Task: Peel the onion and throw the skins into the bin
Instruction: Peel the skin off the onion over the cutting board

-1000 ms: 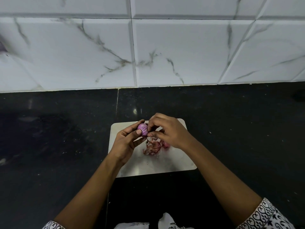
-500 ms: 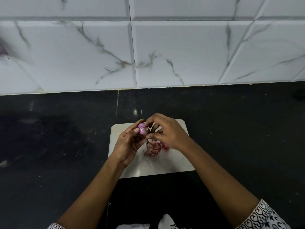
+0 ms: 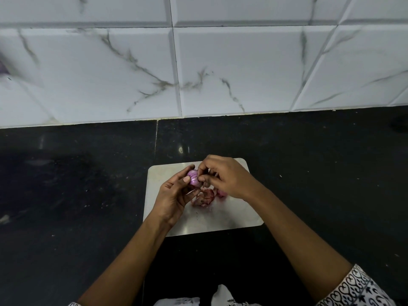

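A small purple onion (image 3: 193,177) is held above a white cutting board (image 3: 220,219) on the black counter. My left hand (image 3: 174,195) grips the onion between thumb and fingers from the left. My right hand (image 3: 225,176) meets it from the right, its fingertips pinching at the onion's surface. A heap of reddish onion skins (image 3: 204,197) lies on the board just below both hands, partly hidden by my right hand. No bin is in view.
The black stone counter (image 3: 77,195) spreads to both sides of the board. A white marbled tile wall (image 3: 198,62) rises behind it. A dark object (image 3: 400,123) sits at the far right edge of the counter.
Both hands have stayed over the board. My right fingers have shifted a little on the onion, and the onion has turned slightly in my left hand.
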Demonstrator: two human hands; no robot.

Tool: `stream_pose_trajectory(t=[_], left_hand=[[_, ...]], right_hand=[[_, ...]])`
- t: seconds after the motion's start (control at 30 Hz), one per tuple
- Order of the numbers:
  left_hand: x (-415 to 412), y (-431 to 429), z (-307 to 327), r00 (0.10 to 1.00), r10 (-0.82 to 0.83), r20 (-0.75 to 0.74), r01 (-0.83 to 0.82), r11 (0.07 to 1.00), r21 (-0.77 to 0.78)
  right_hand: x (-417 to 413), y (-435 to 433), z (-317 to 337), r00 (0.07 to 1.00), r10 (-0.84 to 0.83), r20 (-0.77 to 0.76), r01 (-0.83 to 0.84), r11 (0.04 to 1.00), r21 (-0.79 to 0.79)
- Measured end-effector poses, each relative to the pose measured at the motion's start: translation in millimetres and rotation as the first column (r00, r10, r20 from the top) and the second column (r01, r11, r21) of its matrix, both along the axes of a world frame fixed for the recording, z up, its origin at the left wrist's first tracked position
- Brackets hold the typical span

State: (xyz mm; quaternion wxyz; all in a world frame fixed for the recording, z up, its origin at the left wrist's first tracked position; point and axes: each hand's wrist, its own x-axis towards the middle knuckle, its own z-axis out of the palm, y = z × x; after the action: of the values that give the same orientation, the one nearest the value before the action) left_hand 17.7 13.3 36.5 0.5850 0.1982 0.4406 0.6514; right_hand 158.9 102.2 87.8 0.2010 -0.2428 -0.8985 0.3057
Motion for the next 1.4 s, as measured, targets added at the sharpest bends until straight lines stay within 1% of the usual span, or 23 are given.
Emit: stream_pose_trajectory(t=[0.07,0.17,0.3,0.43,0.53,0.63,0.7,0.8,0.9,0.97,1.03,1.13,1.23,1.4], left_hand=[[1,1,0,1.000,0.023,0.012,-0.023,1.000,-0.011],[3,2,-2,0.998,0.045,0.040,-0.044,0.998,-0.033],[1,4,-3,0.986,0.092,0.137,-0.089,0.996,-0.029],[-3,4,-6,0.969,0.086,0.234,-0.073,0.995,-0.063],[-2,3,-9,0.948,0.105,0.299,-0.070,0.990,-0.123],[-3,3,-10,0.943,0.113,0.314,-0.065,0.985,-0.161],[-3,3,-9,0.945,0.112,0.307,-0.060,0.983,-0.172],[-3,5,-7,0.960,0.121,0.254,-0.070,0.977,-0.201],[-1,5,-5,0.971,0.122,0.207,-0.073,0.970,-0.230],[1,5,-2,0.976,0.118,0.181,-0.073,0.969,-0.237],[0,6,2,0.984,0.103,0.145,-0.067,0.969,-0.237],[0,7,7,0.994,0.069,0.085,-0.047,0.969,-0.242],[-1,8,10,0.998,0.046,0.046,-0.032,0.964,-0.265],[-6,11,12,1.000,0.029,-0.002,-0.028,0.949,-0.314]], right_hand=[[-1,-2,-2,0.998,0.015,0.056,-0.017,0.999,0.045],[2,-6,-6,0.995,0.013,0.102,-0.017,0.999,0.045],[8,-17,-21,0.980,0.011,0.199,-0.020,0.999,0.040],[10,-19,-28,0.982,-0.163,0.099,0.167,0.985,-0.035],[5,-17,-25,0.972,-0.224,0.071,0.229,0.971,-0.071],[3,-15,-21,0.952,-0.302,0.056,0.305,0.949,-0.075],[2,-15,-19,0.948,-0.313,0.063,0.317,0.944,-0.085],[0,-17,-19,0.960,-0.256,0.112,0.266,0.959,-0.095],[0,-15,-17,0.949,-0.307,0.068,0.313,0.939,-0.143],[0,-11,-15,0.948,-0.316,0.026,0.317,0.938,-0.138],[-1,-7,-13,0.973,-0.230,0.027,0.231,0.966,-0.118],[-4,-3,-9,0.991,-0.093,0.100,0.098,0.994,-0.048],[-6,2,-7,0.995,-0.046,0.086,0.045,0.999,0.012],[-10,10,-9,0.995,0.022,0.099,-0.018,0.999,-0.033]])
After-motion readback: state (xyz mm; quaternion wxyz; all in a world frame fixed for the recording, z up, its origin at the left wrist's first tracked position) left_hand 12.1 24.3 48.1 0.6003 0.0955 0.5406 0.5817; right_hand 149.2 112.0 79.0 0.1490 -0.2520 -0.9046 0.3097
